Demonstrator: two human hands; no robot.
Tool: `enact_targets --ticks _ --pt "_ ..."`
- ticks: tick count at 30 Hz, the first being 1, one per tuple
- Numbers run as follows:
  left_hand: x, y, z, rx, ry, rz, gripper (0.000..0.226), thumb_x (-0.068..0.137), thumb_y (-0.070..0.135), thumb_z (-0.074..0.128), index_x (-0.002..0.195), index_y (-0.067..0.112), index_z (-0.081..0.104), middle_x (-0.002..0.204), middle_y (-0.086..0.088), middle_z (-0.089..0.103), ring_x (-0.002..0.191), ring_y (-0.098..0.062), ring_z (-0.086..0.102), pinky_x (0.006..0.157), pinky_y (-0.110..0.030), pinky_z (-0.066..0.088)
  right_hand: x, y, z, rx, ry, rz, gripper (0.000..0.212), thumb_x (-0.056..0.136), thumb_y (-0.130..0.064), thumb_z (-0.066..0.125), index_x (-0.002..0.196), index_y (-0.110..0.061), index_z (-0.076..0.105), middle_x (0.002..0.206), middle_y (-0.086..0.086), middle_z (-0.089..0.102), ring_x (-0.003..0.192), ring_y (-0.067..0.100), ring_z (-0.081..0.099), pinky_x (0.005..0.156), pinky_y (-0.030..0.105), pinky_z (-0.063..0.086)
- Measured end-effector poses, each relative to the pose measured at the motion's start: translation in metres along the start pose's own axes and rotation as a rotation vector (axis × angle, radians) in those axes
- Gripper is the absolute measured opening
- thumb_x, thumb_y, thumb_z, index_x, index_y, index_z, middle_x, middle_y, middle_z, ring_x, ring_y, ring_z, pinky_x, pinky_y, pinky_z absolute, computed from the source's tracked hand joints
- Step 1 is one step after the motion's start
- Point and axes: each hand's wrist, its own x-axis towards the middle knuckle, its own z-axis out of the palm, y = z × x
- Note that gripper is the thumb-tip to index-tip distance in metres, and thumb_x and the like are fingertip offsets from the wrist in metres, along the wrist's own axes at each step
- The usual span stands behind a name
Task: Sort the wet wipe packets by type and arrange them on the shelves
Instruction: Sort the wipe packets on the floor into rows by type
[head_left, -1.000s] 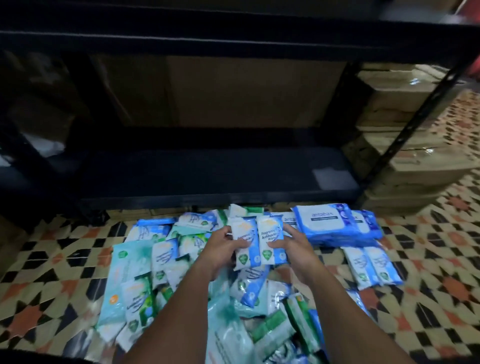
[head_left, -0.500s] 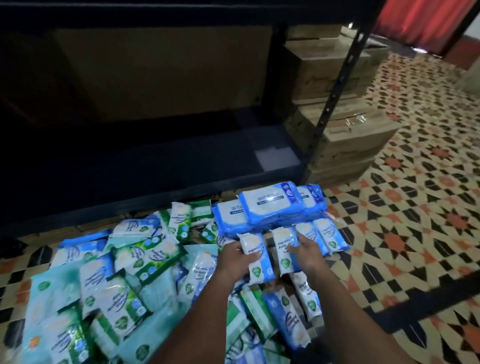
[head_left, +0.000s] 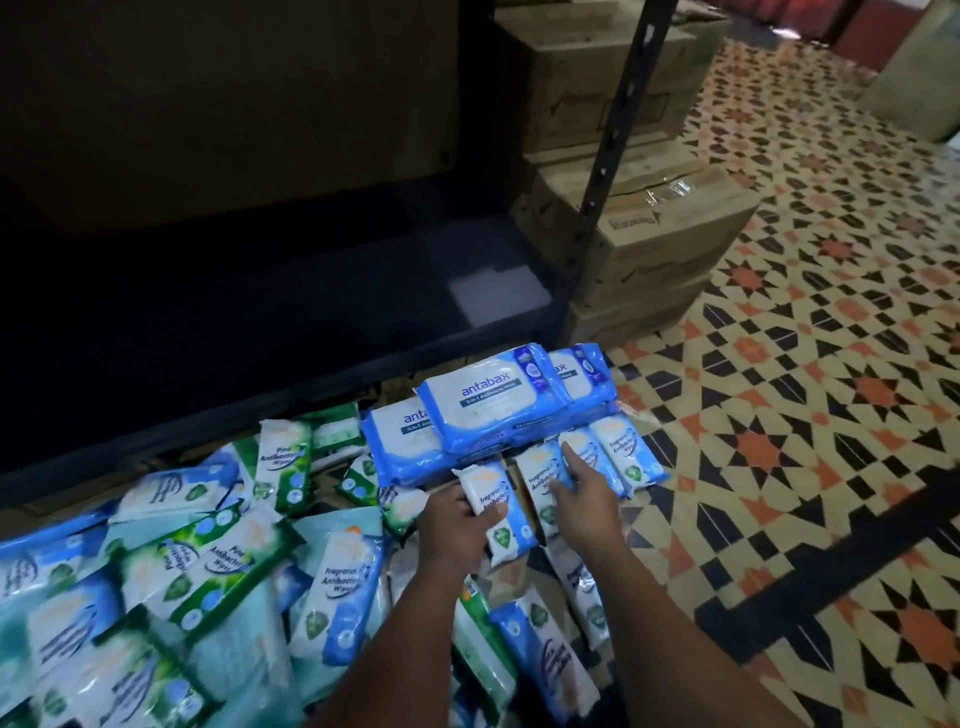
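Closest to the camera, a loose heap of wet wipe packets (head_left: 218, 587) covers the patterned tile floor (head_left: 810, 415) at lower left: green-and-white pine ones, blue-and-white fragrance ones and pale teal ones, lying over each other at all angles. Two bare forearms reach forward over the heap.

The left hand (head_left: 457, 530) curls its fingers and thumb round a small blue-and-white fragrance packet (head_left: 501, 512), holding it lengthwise just above the pile. Just to its right, the right hand (head_left: 584, 501) lies with fingers stretched out nearly straight, the fingertips (head_left: 569, 454) pressing down on a second small fragrance packet (head_left: 540, 486) that lies flat on the floor. It grips nothing. That packet sits side by side with two more of the same kind (head_left: 615, 454), forming a short row on the tiles.

Right behind the row, large blue Antabax packs (head_left: 498, 400) are stacked, the top one overlapping its neighbours, just in front of the shelf edge.

Beyond them stands the dark metal shelving unit (head_left: 260, 322), its lowest shelf bare but for a pale square patch (head_left: 498, 291) near the right upright (head_left: 608, 150). To the right of the upright, brown cardboard boxes (head_left: 649, 228) are stacked on the floor.
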Motion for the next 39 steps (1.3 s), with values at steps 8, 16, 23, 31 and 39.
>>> enact_targets --ticks 8,16,23,31,39 --pt "0.005 0.001 0.012 0.159 0.121 0.061 0.025 0.081 0.019 0.084 0.099 0.006 0.073 0.085 -0.001 0.075 0.081 -0.014 0.071 0.069 -0.023 0.051 0.002 0.021 0.017 -0.333 0.196 -0.109 0.045 0.095 -0.011 0.065 0.138 -0.023 0.061 0.136 0.002 0.057 0.126 0.030 0.042 0.106 0.044 0.037" --pt "0.003 -0.002 0.012 0.281 0.190 0.060 0.047 0.083 0.028 0.082 0.119 0.005 0.062 0.075 0.009 0.055 0.066 -0.006 0.053 0.071 -0.025 0.044 -0.005 0.029 0.022 -0.556 0.192 -0.162 0.034 0.101 -0.017 0.055 0.129 -0.032 0.067 0.135 -0.007 0.055 0.113 0.024 0.040 0.091 0.040 0.042" --pt "0.008 0.005 0.016 0.303 0.145 0.083 0.048 0.085 0.029 0.080 0.121 0.005 0.059 0.083 -0.001 0.061 0.077 -0.018 0.061 0.075 -0.031 0.052 -0.003 0.029 0.017 -0.583 0.161 -0.185 0.036 0.103 -0.028 0.053 0.138 -0.029 0.060 0.144 -0.004 0.049 0.117 0.025 0.038 0.092 0.040 0.040" --pt "0.009 0.004 0.011 0.385 0.088 0.179 0.044 0.090 0.035 0.074 0.116 0.001 0.061 0.090 -0.014 0.069 0.083 -0.026 0.067 0.077 -0.039 0.055 -0.005 0.027 0.010 -0.594 0.094 -0.186 0.043 0.103 -0.027 0.051 0.147 -0.028 0.050 0.151 -0.002 0.043 0.124 0.028 0.037 0.098 0.042 0.041" --pt "-0.011 -0.011 -0.034 0.532 0.151 0.371 0.021 0.099 0.022 0.056 0.114 0.013 0.068 0.106 -0.007 0.069 0.095 -0.026 0.066 0.079 -0.039 0.055 -0.036 0.040 -0.003 -0.445 0.102 -0.162 0.064 0.091 -0.020 0.064 0.150 -0.026 0.041 0.144 0.004 0.040 0.131 0.025 0.031 0.108 0.050 0.036"
